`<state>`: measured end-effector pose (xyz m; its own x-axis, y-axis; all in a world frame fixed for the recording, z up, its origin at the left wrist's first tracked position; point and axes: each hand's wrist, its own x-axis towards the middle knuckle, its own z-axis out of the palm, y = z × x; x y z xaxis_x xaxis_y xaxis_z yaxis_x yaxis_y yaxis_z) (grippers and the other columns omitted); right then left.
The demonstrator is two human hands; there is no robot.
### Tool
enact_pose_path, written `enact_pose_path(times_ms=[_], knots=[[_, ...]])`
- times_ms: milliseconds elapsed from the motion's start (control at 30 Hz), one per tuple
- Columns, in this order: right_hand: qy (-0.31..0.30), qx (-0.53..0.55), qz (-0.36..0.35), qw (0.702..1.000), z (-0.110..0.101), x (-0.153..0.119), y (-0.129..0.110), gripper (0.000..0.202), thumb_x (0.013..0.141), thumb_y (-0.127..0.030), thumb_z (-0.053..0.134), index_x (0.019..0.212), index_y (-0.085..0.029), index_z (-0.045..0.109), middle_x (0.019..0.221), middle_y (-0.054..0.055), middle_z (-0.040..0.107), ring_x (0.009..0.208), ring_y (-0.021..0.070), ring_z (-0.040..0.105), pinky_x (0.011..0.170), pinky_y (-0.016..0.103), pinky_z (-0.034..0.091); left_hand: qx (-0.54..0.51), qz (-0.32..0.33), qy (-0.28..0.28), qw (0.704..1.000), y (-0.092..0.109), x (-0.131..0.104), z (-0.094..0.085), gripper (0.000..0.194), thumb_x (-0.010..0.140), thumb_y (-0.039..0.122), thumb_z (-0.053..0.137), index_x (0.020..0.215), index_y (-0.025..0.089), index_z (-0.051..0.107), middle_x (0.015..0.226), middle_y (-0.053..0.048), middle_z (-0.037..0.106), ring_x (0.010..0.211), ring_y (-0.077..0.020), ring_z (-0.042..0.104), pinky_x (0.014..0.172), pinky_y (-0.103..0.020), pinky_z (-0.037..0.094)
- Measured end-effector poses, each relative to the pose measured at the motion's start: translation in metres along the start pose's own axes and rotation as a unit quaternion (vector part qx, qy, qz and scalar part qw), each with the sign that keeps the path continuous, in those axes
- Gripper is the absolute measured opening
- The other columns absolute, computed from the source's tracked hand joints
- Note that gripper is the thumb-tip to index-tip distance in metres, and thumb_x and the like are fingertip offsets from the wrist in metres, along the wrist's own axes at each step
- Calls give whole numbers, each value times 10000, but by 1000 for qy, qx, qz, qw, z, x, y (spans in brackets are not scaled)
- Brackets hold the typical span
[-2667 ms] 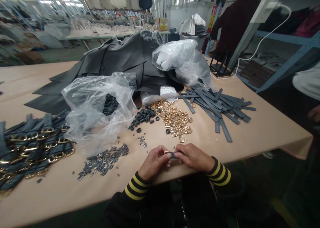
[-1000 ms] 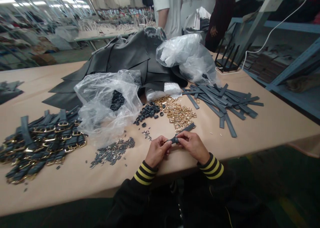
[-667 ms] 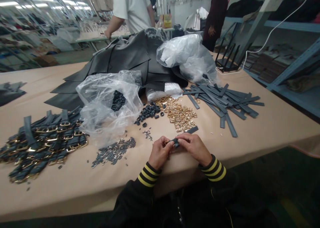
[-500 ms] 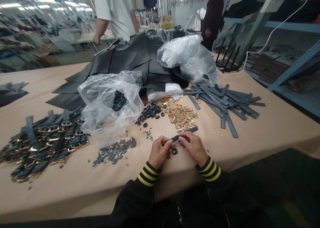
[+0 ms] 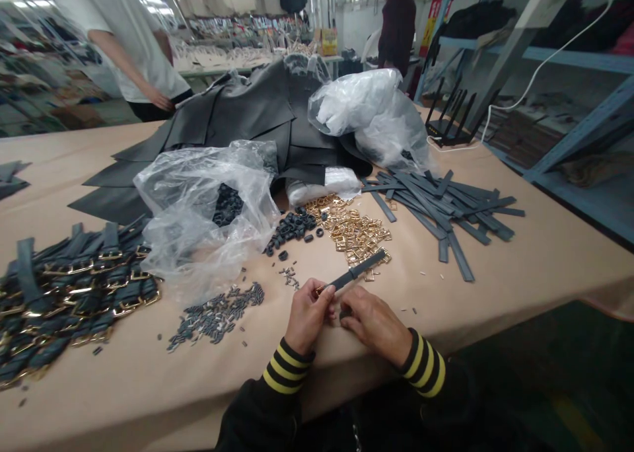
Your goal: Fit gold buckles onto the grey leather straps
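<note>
My left hand (image 5: 308, 310) pinches the lower end of a dark strap (image 5: 357, 271), with a bit of gold metal showing at its fingertips. The strap points up and to the right, and a small dark loop sits around its middle. Just right of it, my right hand (image 5: 374, 320) is closed low over the table, fingers curled on a small dark piece, perhaps a loop. Gold buckles (image 5: 359, 234) lie in a pile beyond the strap's far end. Dark loops (image 5: 292, 227) are heaped to the left of them.
Small metal-and-dark pieces (image 5: 218, 313) lie left of my hands. Finished-looking buckled straps (image 5: 74, 293) fill the left side; loose strips (image 5: 446, 201) lie right. Plastic bags (image 5: 208, 194), dark sheets (image 5: 238, 115) and a router (image 5: 450, 131) stand behind. Two people are beyond the table.
My right hand has let go of the strap and moved down beside it. The strap now tilts up more, its loop visible. The person in white has moved left.
</note>
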<state>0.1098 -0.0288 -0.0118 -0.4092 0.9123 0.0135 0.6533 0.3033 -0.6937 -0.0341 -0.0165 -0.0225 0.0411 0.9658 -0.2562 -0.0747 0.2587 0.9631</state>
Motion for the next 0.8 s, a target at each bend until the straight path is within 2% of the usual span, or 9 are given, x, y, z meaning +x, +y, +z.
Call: enact_pose_path(times_ms=[133, 267, 333, 500, 633, 800], knots=[[38, 74, 31, 996, -7, 0, 5, 119, 682, -86, 543, 662, -176, 469, 630, -20, 502, 583, 116, 479, 561, 230, 374, 3, 1, -5, 1000, -1, 1, -2, 240, 708, 344, 601, 697, 147, 465, 483, 47, 525, 388, -67, 472, 403, -182, 405], [107, 197, 83, 971, -14, 8, 13, 77, 714, -175, 547, 723, -180, 471, 664, -17, 525, 598, 113, 504, 573, 226, 412, 9, 2, -5, 1000, 0, 0, 0, 236, 714, 344, 596, 690, 148, 466, 482, 48, 523, 400, -67, 473, 417, -185, 413], [123, 237, 98, 959, -14, 14, 16, 93, 713, -195, 557, 743, -181, 470, 677, -18, 523, 603, 112, 514, 576, 227, 428, 11, -3, -6, 1000, 1, 0, 0, 240, 706, 344, 602, 685, 150, 464, 479, 47, 525, 398, -71, 476, 413, -188, 410], [104, 318, 109, 936, -9, 21, 14, 179, 704, -192, 578, 867, -162, 511, 780, 12, 564, 674, 122, 570, 642, 247, 469, 19, -8, -2, 1000, 2, -1, 1, 242, 709, 342, 599, 692, 153, 449, 481, 51, 524, 390, -68, 474, 398, -180, 401], [83, 334, 111, 932, -10, 20, 8, 111, 708, -194, 579, 801, -154, 534, 727, 6, 574, 644, 119, 576, 616, 239, 468, 32, -12, 2, 999, 2, -2, 2, 253, 709, 354, 595, 695, 159, 433, 460, 59, 509, 375, -69, 464, 369, -174, 391], [76, 386, 121, 911, -10, 19, 8, 144, 697, -227, 607, 796, -155, 529, 733, 7, 595, 666, 131, 612, 635, 248, 486, 38, 9, 34, 999, 0, -4, 6, 254, 712, 361, 587, 688, 168, 423, 453, 73, 486, 370, -71, 467, 365, -176, 399]])
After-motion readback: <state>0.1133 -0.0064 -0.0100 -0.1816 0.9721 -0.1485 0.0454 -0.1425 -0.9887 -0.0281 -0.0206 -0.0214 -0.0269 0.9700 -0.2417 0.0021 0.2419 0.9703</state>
